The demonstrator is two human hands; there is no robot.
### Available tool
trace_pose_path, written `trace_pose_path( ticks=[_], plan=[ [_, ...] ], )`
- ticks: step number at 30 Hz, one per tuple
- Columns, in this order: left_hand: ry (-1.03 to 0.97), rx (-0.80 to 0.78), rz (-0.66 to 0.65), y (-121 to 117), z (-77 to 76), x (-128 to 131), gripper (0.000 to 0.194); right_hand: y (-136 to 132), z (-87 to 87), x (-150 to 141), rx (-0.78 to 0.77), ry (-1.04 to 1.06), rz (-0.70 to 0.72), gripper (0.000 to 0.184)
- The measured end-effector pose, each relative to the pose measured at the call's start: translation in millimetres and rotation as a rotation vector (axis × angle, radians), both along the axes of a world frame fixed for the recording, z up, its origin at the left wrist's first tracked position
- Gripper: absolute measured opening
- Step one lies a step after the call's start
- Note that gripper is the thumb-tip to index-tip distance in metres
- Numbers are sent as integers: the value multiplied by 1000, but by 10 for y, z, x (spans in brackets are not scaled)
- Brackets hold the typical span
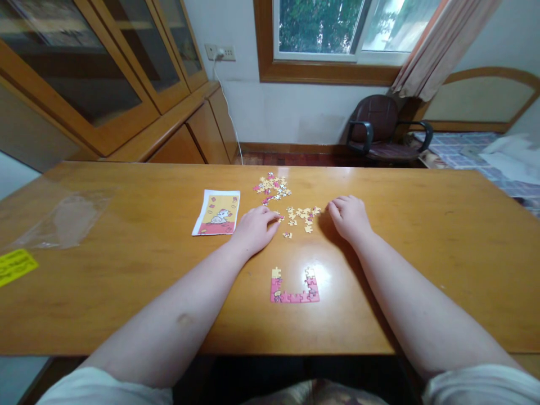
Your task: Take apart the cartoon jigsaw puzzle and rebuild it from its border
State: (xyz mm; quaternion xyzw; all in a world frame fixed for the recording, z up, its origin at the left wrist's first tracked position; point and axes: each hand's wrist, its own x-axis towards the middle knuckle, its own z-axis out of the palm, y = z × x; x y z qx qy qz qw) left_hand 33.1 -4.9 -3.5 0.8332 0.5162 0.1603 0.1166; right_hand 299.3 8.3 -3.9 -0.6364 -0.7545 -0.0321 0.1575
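Note:
My left hand point(255, 229) rests on the table with its fingers bent and its fingertips at a puzzle piece point(280, 218), which they partly cover. Loosely curled, my right hand point(349, 217) lies just right of a group of loose puzzle pieces point(304, 214), and I see nothing in it. A farther pile of puzzle pieces point(272, 184) lies beyond my left hand. Nearer to me, joined pink and yellow pieces form a U-shaped puzzle border point(295, 297), its gap facing away from me. One small piece point(287, 235) lies apart, between the hands.
A picture card point(217, 214) with a white animal on yellow and pink lies left of my left hand. Farther left are a clear plastic bag point(71, 216) and a yellow label point(17, 266). Beyond the wooden table point(422, 225) stand a cabinet point(160, 124) and an armchair point(375, 126).

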Motion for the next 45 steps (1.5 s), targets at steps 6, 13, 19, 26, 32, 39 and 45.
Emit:
trace_pose_path(
  ticks=[6, 13, 19, 26, 32, 39, 45],
  plan=[
    [43, 9, 102, 42, -25, -66, 31, 68, -147, 15, -35, 68, 83, 31],
    [-21, -62, 97, 40, -29, -50, 32, 90, -213, -31, -64, 54, 198, 29],
    [-80, -70, 114, 47, -18, -64, 31, 118, -242, -2, -52, 99, 186, 21],
    [-96, -67, 109, 58, -35, -78, 31, 135, -247, 84, 22, 179, 17, 22],
    [-88, -85, 127, 56, -41, -85, 32, 142, -212, 114, -69, 156, -163, 17],
    [-92, -91, 129, 58, -38, -85, 32, 88, -215, 28, 14, 79, 76, 23],
    [-112, -68, 117, 59, -39, -77, 31, 124, -241, -13, -23, 49, 81, 22]
  ],
)
